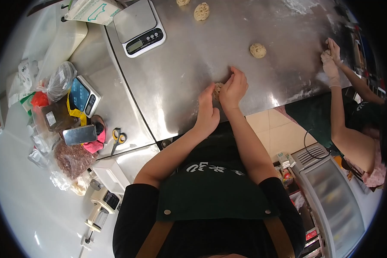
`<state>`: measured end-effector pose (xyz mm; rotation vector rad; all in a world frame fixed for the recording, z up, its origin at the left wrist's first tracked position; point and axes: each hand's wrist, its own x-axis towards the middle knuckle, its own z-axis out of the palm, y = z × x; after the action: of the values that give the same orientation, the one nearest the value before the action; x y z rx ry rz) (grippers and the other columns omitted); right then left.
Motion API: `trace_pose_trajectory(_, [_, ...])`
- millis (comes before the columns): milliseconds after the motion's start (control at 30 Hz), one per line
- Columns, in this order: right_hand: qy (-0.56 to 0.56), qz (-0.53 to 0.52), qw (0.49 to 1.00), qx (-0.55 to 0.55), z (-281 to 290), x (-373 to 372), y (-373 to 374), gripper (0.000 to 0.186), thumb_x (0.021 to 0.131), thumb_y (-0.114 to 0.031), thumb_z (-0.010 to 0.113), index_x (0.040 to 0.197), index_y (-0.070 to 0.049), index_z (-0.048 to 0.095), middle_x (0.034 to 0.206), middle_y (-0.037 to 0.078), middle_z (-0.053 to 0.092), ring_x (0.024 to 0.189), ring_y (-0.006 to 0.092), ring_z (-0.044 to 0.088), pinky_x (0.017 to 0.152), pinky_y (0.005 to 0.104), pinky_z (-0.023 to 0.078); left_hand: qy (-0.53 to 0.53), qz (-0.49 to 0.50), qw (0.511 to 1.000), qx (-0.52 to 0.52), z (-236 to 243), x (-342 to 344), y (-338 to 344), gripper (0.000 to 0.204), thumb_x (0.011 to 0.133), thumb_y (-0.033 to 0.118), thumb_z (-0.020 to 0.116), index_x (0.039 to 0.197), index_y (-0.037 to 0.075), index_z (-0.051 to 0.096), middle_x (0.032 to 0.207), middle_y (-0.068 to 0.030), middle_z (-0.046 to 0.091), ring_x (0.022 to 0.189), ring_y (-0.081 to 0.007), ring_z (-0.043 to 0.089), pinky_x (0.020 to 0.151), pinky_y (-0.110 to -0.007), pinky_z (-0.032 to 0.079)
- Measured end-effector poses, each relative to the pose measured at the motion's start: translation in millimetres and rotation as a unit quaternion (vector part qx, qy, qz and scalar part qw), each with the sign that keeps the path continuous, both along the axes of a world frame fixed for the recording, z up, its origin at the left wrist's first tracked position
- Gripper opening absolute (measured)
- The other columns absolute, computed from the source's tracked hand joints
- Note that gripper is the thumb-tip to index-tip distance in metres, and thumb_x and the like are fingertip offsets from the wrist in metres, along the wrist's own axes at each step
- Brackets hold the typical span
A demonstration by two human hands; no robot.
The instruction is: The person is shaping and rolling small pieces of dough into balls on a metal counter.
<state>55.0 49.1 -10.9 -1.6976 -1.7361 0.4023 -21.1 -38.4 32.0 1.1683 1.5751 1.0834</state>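
Note:
A ball of speckled dough [217, 90] rests on the steel worktop [180, 77] near its front edge, partly hidden between my hands. My left hand [206, 112] is curved against the dough's left side, fingers pointing forward. My right hand [234, 90] cups it from the right, its fingers bent together. Farther away lie a separate round dough ball [258, 50], another larger one [201, 11] and a third at the top edge [183, 2].
A white kitchen scale [138, 30] stands back left. Farther left are a second scale [87, 94], scissors [118, 142], a phone [79, 135] and bags [71, 159]. At right, a co-worker's gloved hands [331, 64] hold dough. A glass-topped appliance [327, 193] stands below.

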Motion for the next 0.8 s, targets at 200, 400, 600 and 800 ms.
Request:
trace_pose_trajectory(200, [-0.040,0.030,0.999,0.016,0,4,2,0.021,0.089,-0.006,0.047,0.108,-0.005,0.058,0.103,0.011,0.062,0.095,0.0297,0.058,0.082,0.0401,0.041,-0.061,0.005,0.997,-0.048,-24,-5,6,0.072,0.069,-0.012,0.037,0.140,-0.003,0.026,0.141,-0.0218,0.032,0.132,-0.0339,0.029,0.112,-0.039,0.022])
trace_pose_trajectory(400, [0.067,0.006,0.998,-0.011,17,3,-2,0.017,0.090,-0.006,0.047,0.100,-0.003,0.060,0.093,0.012,0.065,0.084,0.0301,0.061,0.074,0.0385,0.046,-0.035,-0.026,0.999,-0.032,2,11,-14,0.073,0.070,-0.013,0.036,0.141,-0.002,0.025,0.143,-0.0211,0.030,0.136,-0.0312,0.027,0.113,-0.038,0.020])
trace_pose_trajectory(600, [0.010,0.010,1.000,0.011,0,15,-10,0.018,0.090,-0.003,0.046,0.101,-0.001,0.060,0.094,0.011,0.064,0.084,0.0296,0.061,0.073,0.0378,0.046,-0.040,-0.024,0.997,-0.056,-16,5,3,0.073,0.070,-0.012,0.036,0.141,-0.003,0.024,0.143,-0.0213,0.030,0.136,-0.0311,0.027,0.113,-0.038,0.021])
trace_pose_trajectory(800, [0.142,0.023,0.987,-0.076,5,20,-13,0.021,0.087,-0.004,0.047,0.104,-0.005,0.059,0.093,0.011,0.061,0.088,0.0293,0.058,0.075,0.0404,0.041,-0.016,-0.051,0.998,-0.036,0,15,-11,0.072,0.070,-0.012,0.036,0.141,-0.003,0.023,0.142,-0.0218,0.032,0.135,-0.0321,0.028,0.113,-0.039,0.021])
